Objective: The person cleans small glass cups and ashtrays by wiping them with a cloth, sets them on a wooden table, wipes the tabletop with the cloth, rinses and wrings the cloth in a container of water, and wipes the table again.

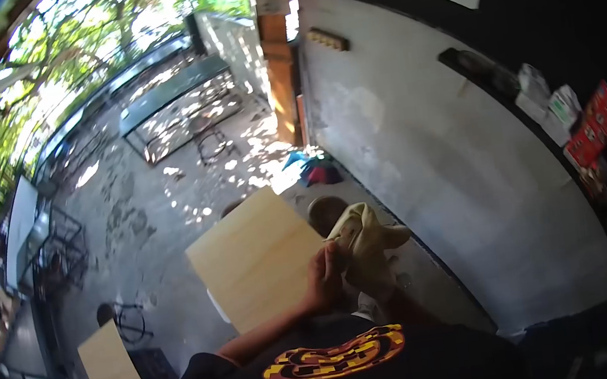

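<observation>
My left hand (325, 272) is closed, its fingers pinching the edge of a pale yellow work glove (362, 234) in front of my chest. My right hand (372, 281) appears to be inside that glove, with the wrist and forearm showing below it. One finger of the glove sticks out to the right. How the right fingers are bent is hidden by the fabric. Just left of my hands lies a light plywood board (263, 259), partly covered by my left forearm.
A round stool (328, 213) stands beyond the glove. Another plywood piece (116, 375) is at lower left, near a second stool (134, 320). A long table (174, 92) stands farther off. On my right runs a grey wall panel (450, 149), with red packaging (595, 127) above it.
</observation>
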`<control>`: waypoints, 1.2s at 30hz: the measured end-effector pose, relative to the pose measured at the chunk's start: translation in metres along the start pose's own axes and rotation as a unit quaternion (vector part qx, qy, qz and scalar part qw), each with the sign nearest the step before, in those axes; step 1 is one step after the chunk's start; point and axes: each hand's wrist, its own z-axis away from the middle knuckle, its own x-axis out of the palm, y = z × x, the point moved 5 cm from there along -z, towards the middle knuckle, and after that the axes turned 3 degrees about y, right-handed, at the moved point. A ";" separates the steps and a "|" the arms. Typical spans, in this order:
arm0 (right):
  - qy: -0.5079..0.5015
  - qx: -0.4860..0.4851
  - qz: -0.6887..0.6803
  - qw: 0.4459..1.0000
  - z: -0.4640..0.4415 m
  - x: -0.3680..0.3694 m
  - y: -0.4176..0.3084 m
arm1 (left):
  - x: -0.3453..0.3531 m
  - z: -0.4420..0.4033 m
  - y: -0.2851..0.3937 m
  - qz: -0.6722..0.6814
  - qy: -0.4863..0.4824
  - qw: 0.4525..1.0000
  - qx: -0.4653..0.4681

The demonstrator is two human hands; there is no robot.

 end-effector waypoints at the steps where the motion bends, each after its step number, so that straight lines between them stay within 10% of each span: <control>1: -0.016 -0.025 0.020 0.999 -0.004 0.015 -0.012 | -0.016 0.007 -0.003 0.001 0.024 1.000 0.012; 8: -0.069 -0.122 0.142 0.980 0.028 0.110 -0.059 | -0.097 0.029 0.007 0.074 0.158 0.984 -0.044; 28: -0.129 -0.195 0.163 0.959 0.039 0.154 -0.096 | -0.130 0.044 0.007 0.009 0.112 0.992 -0.064; 36: -0.148 -0.217 0.159 0.952 0.044 0.151 -0.111 | -0.158 0.084 0.000 0.041 0.069 0.975 -0.205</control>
